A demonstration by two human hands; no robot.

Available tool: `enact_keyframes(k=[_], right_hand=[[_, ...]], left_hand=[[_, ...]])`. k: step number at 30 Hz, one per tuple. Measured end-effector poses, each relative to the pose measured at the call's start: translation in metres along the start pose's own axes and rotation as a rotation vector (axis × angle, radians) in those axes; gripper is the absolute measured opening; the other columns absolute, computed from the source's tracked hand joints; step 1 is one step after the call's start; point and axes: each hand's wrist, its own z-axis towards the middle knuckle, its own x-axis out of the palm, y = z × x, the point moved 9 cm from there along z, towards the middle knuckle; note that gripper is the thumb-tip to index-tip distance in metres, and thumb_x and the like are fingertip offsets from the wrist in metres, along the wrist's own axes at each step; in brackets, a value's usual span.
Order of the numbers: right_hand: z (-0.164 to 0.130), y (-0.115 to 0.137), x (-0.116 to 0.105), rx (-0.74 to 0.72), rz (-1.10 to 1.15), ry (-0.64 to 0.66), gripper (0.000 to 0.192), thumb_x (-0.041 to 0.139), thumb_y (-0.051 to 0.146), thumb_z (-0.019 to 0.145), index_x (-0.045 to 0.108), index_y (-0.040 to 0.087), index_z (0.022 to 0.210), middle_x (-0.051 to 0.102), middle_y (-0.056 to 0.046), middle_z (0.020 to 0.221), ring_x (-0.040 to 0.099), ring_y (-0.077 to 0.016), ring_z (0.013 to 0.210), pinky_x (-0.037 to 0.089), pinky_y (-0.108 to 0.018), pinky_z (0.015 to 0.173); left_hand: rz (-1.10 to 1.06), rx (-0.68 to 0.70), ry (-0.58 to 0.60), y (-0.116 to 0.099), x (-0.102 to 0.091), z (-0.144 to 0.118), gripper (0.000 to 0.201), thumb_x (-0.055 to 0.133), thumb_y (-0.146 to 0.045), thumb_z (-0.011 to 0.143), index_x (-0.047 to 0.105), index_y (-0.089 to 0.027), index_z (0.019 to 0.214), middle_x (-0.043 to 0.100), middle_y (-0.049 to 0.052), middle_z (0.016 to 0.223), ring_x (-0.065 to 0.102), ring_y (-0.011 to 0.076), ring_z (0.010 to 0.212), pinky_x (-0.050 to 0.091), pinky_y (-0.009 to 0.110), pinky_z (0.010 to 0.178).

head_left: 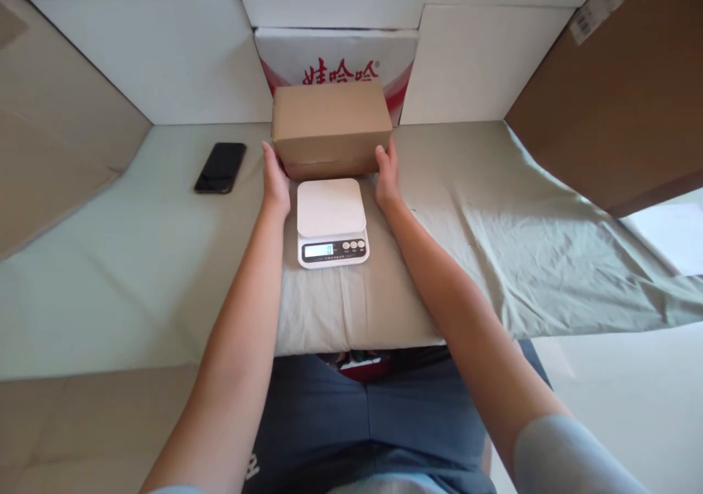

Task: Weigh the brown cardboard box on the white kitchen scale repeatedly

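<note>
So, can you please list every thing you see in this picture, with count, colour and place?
cardboard box: 1, brown, behind the scale, gripped at both sides
kitchen scale: 1, white, centre of the cloth, display reads 0
phone: 1, black, lying left of the box
cloth: 1, pale grey-green, covering the table
printed carton: 1, white with red characters, behind the box
white panels: several, back wall
brown cardboard sheets: 2, left and right sides
left hand: 1, on the box's left side
right hand: 1, on the box's right side
</note>
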Motion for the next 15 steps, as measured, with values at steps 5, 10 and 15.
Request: enact_keyframes(k=[5, 10, 15], right_hand=[[-0.002, -0.013, -0.007, 0.069, -0.002, -0.039, 0.113, 0.074, 0.115, 0.076, 0.081, 0.034, 0.155, 0.079, -0.011, 0.175, 0.040, -0.0421, 0.200, 0.028, -0.067, 0.169], [0.001, -0.029, -0.010, 0.100, 0.017, -0.021, 0.111, 0.079, 0.116, 0.073, 0.080, 0.035, 0.149, 0.080, -0.009, 0.175, 0.047, -0.0427, 0.196, 0.034, -0.065, 0.168], [0.004, -0.036, -0.005, 0.076, -0.009, 0.043, 0.105, 0.076, 0.111, 0.083, 0.077, 0.036, 0.157, 0.080, -0.007, 0.175, 0.049, -0.0346, 0.193, 0.032, -0.061, 0.166]], left_hand=[[-0.050, 0.018, 0.017, 0.008, -0.005, -0.004, 0.077, 0.050, -0.096, 0.122, 0.088, -0.029, 0.117, 0.091, 0.010, 0.160, 0.066, 0.0322, 0.180, 0.053, 0.050, 0.154], [-0.008, 0.038, 0.018, 0.009, -0.014, 0.001, 0.078, 0.038, -0.087, 0.130, 0.087, -0.026, 0.130, 0.089, 0.011, 0.164, 0.066, 0.0285, 0.180, 0.045, 0.048, 0.159], [0.009, 0.025, 0.050, 0.016, -0.018, 0.010, 0.077, 0.041, -0.090, 0.127, 0.090, -0.031, 0.134, 0.086, 0.008, 0.172, 0.061, 0.0287, 0.185, 0.042, 0.051, 0.161]])
